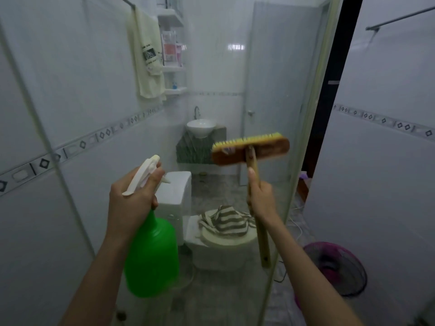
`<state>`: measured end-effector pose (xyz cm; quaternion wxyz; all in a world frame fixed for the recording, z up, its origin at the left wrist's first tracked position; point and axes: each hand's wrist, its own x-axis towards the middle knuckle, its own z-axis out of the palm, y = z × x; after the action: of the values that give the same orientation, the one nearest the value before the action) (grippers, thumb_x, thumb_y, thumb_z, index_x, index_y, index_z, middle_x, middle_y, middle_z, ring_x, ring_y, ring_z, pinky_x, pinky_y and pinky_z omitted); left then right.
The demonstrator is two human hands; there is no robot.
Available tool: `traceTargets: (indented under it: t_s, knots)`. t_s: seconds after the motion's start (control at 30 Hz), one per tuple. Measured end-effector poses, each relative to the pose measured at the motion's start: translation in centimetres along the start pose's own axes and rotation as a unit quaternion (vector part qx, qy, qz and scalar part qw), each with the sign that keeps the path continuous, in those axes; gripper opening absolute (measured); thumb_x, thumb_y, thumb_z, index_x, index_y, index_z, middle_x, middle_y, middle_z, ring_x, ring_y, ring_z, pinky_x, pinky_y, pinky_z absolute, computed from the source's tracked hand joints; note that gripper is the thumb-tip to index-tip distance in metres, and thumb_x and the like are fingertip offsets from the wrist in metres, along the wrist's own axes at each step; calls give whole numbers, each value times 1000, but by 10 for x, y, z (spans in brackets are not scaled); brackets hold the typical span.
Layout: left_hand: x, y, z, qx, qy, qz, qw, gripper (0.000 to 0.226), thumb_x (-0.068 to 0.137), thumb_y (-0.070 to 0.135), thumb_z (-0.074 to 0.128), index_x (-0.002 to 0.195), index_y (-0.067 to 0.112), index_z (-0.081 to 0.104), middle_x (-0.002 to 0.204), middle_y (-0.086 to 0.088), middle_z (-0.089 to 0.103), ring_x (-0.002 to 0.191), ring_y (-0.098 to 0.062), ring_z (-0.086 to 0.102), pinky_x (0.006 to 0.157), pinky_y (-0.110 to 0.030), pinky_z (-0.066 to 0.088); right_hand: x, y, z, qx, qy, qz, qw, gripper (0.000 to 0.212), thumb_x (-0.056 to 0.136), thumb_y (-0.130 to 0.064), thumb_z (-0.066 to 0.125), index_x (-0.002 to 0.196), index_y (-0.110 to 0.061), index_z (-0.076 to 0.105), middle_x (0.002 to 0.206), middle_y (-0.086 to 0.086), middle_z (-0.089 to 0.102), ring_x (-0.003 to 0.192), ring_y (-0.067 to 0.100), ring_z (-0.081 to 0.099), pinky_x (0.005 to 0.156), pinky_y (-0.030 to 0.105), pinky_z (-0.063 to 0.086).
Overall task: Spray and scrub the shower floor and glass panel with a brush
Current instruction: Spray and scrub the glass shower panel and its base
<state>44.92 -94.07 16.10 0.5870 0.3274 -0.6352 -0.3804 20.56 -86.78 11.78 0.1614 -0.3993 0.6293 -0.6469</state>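
My left hand grips the white trigger head of a green spray bottle, held upright in front of the glass panel. My right hand is closed around the wooden handle of a scrub brush. The brush head is raised at chest height, its yellow bristles turned toward the glass and at or very near its surface. The grey shower floor shows at the bottom between my arms.
Behind the glass stand a white toilet with a striped cloth on its lid, a small basin, a hanging towel and a corner shelf rack. A pink fan sits on the floor at right, beside the panel's metal frame.
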Motion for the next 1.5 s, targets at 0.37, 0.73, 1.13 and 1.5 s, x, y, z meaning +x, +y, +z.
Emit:
traceTargets:
  t_s: [0.37,0.73,1.13,1.5]
  knots:
    - [9,-15,-25,-17,21,-13,1000,8,93,32,73,95,39,77,90,-19,74,42,-11,46,55,-33,44,-23,61,38,-92,-56,6,994,54,85,-67,43,58,-21,49,49,-5,43,43,11,40,48,30,33]
    - [-4,-35,-64,29,50,-43,997,23,96,28,70,116,20,75,92,-25,73,43,-9,46,45,-22,43,12,-2,94,-75,-101,-57,990,46,91,-57,48,63,-21,53,53,-6,48,48,14,45,49,34,37]
    - [-66,-105,-80,77,68,-141,985,16,95,24,72,109,30,74,57,-2,54,41,-4,44,43,-21,40,-40,90,155,-280,-183,-17,942,43,96,-56,37,78,-20,52,65,-6,50,56,10,47,47,24,27]
    - [-108,-122,-97,117,89,-158,976,21,98,22,67,118,20,72,63,-8,55,44,-3,49,45,-11,40,-60,148,113,-363,-179,43,914,50,94,-60,38,84,-16,59,73,3,61,68,24,60,48,30,33]
